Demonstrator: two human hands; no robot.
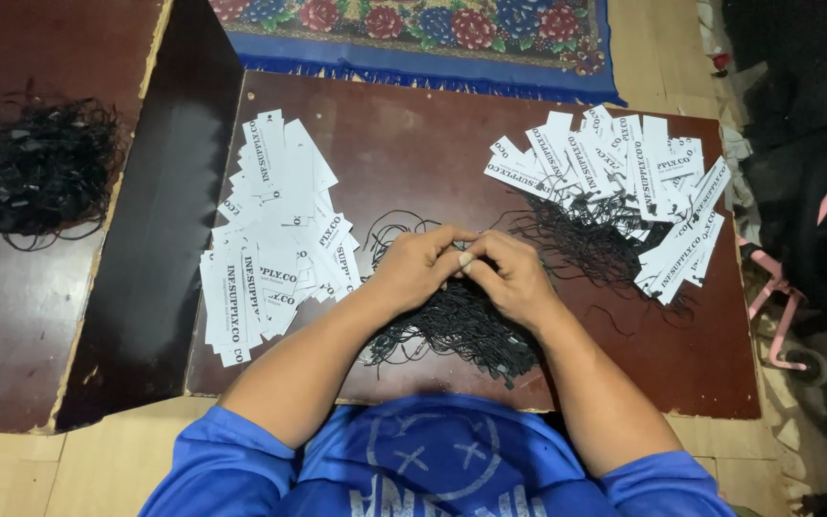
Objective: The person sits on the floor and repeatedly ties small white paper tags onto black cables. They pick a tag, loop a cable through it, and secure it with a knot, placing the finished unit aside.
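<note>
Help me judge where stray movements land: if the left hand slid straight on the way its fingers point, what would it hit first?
The left hand points rightward and already touches the right hand, so it would meet that first. Past it lie black strings and white tags.

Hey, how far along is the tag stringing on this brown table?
Possibly done: the fan of white paper tags on the right has black strings trailing from it. In hand: the left hand and right hand meet fingertip to fingertip over the pile of loose black strings. Left: the stack of white paper tags on the left shows no strings.
</note>
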